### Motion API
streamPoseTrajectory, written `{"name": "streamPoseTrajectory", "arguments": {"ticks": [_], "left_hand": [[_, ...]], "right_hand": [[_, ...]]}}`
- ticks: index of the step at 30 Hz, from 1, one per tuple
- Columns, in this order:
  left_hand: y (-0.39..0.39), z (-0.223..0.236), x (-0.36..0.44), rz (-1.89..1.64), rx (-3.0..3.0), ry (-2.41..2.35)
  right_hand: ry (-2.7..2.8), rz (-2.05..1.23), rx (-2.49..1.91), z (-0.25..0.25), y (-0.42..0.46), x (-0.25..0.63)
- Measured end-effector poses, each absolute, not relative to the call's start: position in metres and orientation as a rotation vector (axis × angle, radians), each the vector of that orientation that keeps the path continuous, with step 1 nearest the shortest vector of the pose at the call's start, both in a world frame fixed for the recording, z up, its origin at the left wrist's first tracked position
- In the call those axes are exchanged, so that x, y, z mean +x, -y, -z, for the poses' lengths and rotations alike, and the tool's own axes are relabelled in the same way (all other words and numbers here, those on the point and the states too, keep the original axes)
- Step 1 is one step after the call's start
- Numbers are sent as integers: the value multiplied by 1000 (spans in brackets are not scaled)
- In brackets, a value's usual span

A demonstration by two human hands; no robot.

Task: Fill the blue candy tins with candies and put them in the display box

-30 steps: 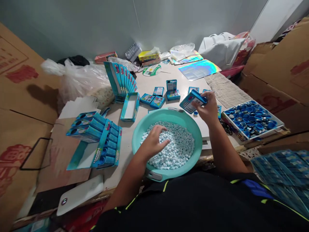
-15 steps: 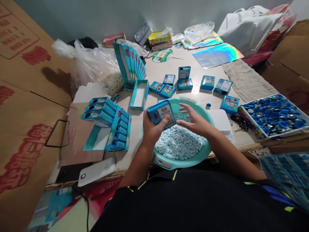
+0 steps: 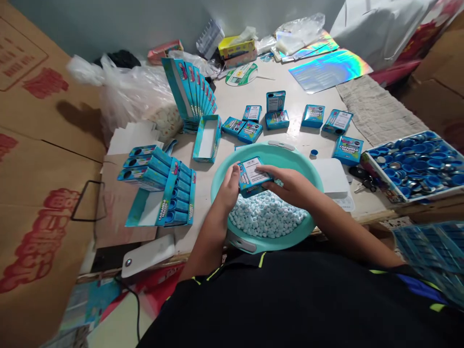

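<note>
A small blue printed candy box with a white panel is held between both hands over a turquoise basin. My left hand grips its left end, thumb at the top edge. Around its right end, the fingers and thumb of my right hand are closed. Below the box, the basin holds a heap of small pale blue candies. The far side of the basin lies just past the hands. Part of the box's underside is hidden by my fingers.
A display carton with several blue boxes stands left, with an open blue tray behind it. More blue boxes lie at the back. Right are a white device, keys and a box of blue caps. A white power bank lies front left.
My right hand has closed onto the candy box, which my left hand alone held before. The box has come lower and tilted flatter over the basin.
</note>
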State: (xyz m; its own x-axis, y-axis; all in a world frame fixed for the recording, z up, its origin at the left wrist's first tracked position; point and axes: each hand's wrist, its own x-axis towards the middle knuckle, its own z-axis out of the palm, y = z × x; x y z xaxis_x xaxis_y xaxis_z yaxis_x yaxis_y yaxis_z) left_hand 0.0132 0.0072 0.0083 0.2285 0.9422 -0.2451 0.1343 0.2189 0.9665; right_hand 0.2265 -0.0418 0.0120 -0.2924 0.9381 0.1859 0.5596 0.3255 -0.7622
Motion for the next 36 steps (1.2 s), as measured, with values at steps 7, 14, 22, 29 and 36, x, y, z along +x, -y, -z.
{"name": "streamPoseTrajectory", "arguments": {"ticks": [7,14,22,29,36], "left_hand": [[-4,-8,8,-663,1658,-1288],[-3,-17,9,-291,1851,-935],[2,-20,11,-391,1897,-1094],[-3,-23,10,-687,1603,-1252],[-5,-25,11,-769,1547,-1246]], "right_hand": [[1714,-883,-1429,-14,37,227],[1766,-1045,-1443,-12,36,225],[1963,-1083,-1493,-14,37,225],[2273,-1061,-1695,-12,40,222],[2581,-981,-1506,-10,44,220]]}}
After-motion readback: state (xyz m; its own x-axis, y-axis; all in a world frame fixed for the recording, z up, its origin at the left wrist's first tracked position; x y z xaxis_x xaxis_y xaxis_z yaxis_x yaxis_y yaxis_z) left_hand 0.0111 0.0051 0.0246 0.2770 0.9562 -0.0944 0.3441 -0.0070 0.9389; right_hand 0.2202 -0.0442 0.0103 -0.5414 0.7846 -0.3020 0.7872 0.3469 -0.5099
